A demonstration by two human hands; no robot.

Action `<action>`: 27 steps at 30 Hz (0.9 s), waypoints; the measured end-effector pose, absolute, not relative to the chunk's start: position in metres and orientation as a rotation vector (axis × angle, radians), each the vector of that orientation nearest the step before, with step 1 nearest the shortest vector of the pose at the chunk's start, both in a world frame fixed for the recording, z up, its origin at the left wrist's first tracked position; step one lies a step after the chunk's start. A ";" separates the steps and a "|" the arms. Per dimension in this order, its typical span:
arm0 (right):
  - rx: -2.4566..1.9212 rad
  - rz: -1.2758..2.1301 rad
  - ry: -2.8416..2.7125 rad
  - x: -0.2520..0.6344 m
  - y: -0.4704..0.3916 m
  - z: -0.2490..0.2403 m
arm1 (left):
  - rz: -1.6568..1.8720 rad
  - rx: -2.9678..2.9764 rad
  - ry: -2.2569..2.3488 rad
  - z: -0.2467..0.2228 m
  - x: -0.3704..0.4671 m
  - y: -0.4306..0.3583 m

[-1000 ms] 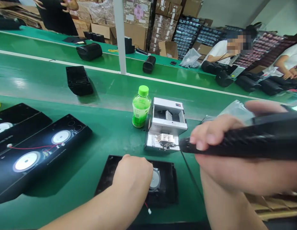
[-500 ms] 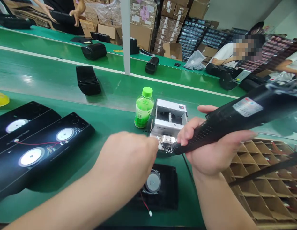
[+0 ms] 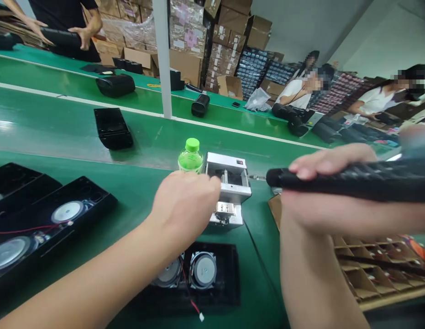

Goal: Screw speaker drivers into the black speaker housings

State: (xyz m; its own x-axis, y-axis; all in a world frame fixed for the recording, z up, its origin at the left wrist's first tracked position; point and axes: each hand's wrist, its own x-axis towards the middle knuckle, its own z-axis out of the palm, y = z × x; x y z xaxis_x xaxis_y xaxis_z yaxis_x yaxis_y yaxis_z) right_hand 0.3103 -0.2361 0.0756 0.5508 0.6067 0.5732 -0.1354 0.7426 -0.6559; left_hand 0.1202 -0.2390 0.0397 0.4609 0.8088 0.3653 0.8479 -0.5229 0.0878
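Note:
My right hand (image 3: 332,212) is wrapped round a black electric screwdriver (image 3: 376,180), held nearly level and blurred at its rear. Its thin metal bit (image 3: 257,177) points left, at the right side of a white screw feeder (image 3: 237,195). My left hand (image 3: 185,196), fingers curled shut, is in front of the feeder's left side; whatever it may hold is hidden. Behind that hand stands a green-capped bottle (image 3: 191,160), its lower part covered. Below lies a black speaker housing (image 3: 228,274) with two round speakers (image 3: 204,269) and a red-black lead ending in a white plug (image 3: 202,316).
More black speaker housings (image 3: 96,199) lie at the left. A divided cardboard box (image 3: 380,299) is at the lower right. A cable (image 3: 260,256) runs down from the feeder. Beyond, a black case (image 3: 112,128) sits on the green belt, near a white post (image 3: 161,59). Co-workers are across the line.
The screwdriver has swung from a slant to nearly level, and its tip has left the feeder's front for the right side. My left hand has risen and now overlaps the bottle. The view has shifted.

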 end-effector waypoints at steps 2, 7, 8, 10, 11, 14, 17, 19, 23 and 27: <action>-0.570 0.406 -0.975 0.302 -0.214 0.076 | -0.648 -2.599 -1.322 0.032 0.094 -0.262; -0.612 0.469 -1.100 0.313 -0.214 0.084 | -0.793 -2.803 -1.335 -0.007 0.025 -0.322; -0.618 0.450 -1.097 0.317 -0.221 0.086 | -0.779 -2.830 -1.386 -0.017 0.015 -0.330; -0.629 0.480 -1.105 0.318 -0.235 0.085 | -0.751 -2.847 -1.447 -0.033 0.001 -0.343; -0.634 0.528 -1.107 0.316 -0.239 0.082 | -0.740 -2.841 -1.454 -0.040 -0.003 -0.347; -0.668 0.722 -1.086 0.299 -0.244 0.060 | -0.681 -2.817 -1.455 -0.054 -0.004 -0.351; -0.707 0.833 -1.114 0.281 -0.243 0.036 | -0.602 -2.837 -1.470 -0.061 0.001 -0.350; -0.698 0.841 -1.177 0.275 -0.243 0.026 | -0.567 -2.867 -1.494 -0.064 0.004 -0.347; -0.720 0.781 -1.237 0.271 -0.244 0.022 | -0.539 -2.933 -1.533 -0.065 0.005 -0.342; -0.832 0.789 -1.180 0.274 -0.248 0.022 | -0.466 -3.008 -1.518 -0.055 0.005 -0.336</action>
